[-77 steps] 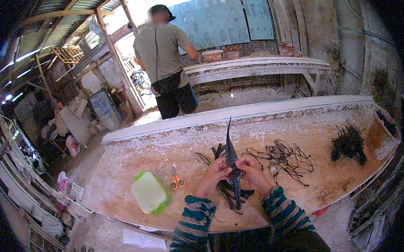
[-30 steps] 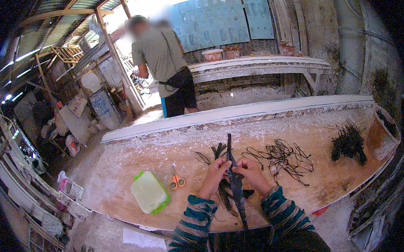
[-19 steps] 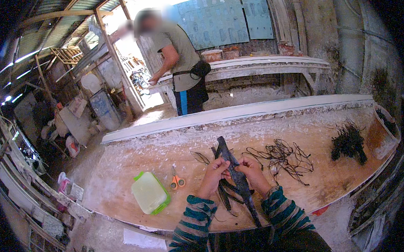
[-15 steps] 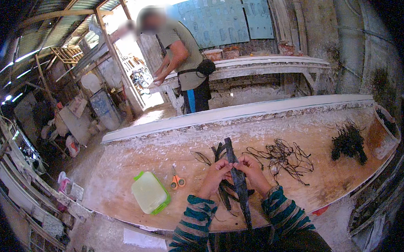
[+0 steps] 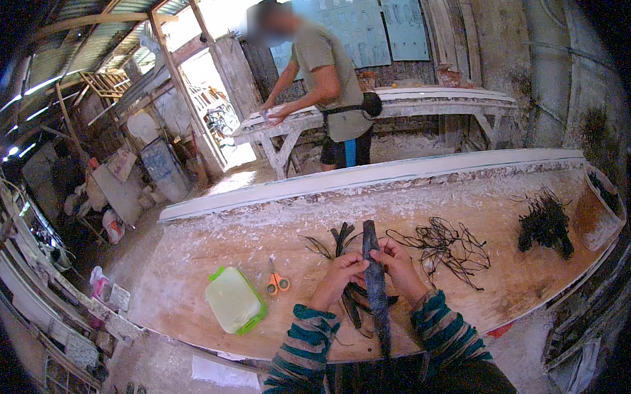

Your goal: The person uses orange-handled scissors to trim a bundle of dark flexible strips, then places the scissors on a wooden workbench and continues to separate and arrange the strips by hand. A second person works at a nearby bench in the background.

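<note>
A long, flat black strip (image 5: 378, 300) stands lengthwise before me, its near end tapering toward my lap. My left hand (image 5: 338, 275) pinches the strip's left edge with fingertips and thumb. On the other edge, slightly higher, my right hand (image 5: 397, 265) grips it between thumb and fingers. Several more black strips (image 5: 350, 304) lie in a loose pile on the table, partly hidden by my left hand and the held strip. Orange-handled scissors (image 5: 278, 284) rest left of my left hand. Beyond my right hand spreads a tangle of thin black cord (image 5: 448, 254).
A pale box with a green rim (image 5: 234, 301) sits at the left on the dusty wooden table (image 5: 175, 284). Farther right are a dark stringy bundle (image 5: 544, 222) and a tilted pot (image 5: 598, 216). A white ledge (image 5: 371, 175) lines the far edge; a co-worker (image 5: 331, 76) stands behind it.
The strip's upper end has shifted slightly right, along with both hands, which still hold it. The co-worker has moved right along the back bench and bends over it.
</note>
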`<state>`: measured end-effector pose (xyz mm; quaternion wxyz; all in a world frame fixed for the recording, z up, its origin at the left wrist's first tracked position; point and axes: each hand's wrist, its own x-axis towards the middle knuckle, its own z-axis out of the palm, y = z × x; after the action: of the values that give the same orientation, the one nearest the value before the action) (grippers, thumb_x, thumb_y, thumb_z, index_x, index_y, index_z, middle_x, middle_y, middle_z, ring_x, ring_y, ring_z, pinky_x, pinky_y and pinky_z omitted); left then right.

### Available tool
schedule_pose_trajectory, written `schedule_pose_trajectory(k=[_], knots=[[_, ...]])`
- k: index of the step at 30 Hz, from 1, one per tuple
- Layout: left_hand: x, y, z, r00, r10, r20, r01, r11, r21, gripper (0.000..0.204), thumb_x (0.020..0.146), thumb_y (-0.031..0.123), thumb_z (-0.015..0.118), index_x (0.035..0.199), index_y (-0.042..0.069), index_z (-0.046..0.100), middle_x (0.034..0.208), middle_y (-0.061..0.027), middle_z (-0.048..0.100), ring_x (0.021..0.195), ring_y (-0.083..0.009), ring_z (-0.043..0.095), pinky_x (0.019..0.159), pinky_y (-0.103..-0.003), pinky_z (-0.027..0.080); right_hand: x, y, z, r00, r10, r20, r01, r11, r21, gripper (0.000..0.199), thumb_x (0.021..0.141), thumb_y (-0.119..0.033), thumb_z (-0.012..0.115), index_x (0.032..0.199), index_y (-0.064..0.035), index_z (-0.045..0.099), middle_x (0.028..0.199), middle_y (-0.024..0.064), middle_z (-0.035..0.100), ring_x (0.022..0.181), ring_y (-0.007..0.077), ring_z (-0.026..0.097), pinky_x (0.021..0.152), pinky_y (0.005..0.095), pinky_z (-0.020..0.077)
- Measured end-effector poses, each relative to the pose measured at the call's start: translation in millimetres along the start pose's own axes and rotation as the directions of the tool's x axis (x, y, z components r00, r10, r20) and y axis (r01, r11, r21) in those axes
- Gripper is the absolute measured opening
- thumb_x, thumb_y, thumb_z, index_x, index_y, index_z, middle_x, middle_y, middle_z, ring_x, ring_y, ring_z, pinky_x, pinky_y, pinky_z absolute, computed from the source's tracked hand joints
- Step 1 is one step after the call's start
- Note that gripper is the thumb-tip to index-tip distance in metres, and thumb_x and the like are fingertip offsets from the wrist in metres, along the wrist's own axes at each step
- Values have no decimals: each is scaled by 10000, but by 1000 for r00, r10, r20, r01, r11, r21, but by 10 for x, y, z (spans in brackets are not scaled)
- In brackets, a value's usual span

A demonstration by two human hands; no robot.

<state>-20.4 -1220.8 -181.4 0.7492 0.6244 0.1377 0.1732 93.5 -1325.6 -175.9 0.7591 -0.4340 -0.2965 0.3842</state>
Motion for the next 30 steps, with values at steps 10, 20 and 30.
schedule_pose_trajectory(k=[10, 20, 30], knots=[[24, -84, -53, 1000, 3, 25, -4, 999, 50, 111, 839, 199, 577, 799, 95, 576, 773, 26, 571, 702, -87, 552, 595, -231, 454, 58, 54, -135, 998, -48, -44, 45, 997, -57, 144, 804, -94, 605, 718, -123, 493, 686, -50, 498, 628, 54, 463, 578, 207, 365], [-28, 12, 1, 997, -18, 70, 12, 996, 85, 150, 840, 221, 580, 769, 91, 558, 734, 21, 556, 664, -82, 547, 596, -221, 459, 67, 48, -156, 1000, 2, -27, 0, 998, 66, 118, 790, -77, 594, 746, -115, 491, 728, -26, 527, 660, 86, 507, 598, 233, 412], [-28, 34, 45, 987, -12, 160, -27, 972, 235, 155, 846, 214, 581, 818, 66, 542, 740, 15, 557, 664, -79, 547, 604, -216, 462, 47, -21, -145, 999, 24, 32, -29, 986, 161, 98, 777, -19, 561, 814, -85, 499, 778, -3, 538, 685, 100, 530, 618, 242, 438]])
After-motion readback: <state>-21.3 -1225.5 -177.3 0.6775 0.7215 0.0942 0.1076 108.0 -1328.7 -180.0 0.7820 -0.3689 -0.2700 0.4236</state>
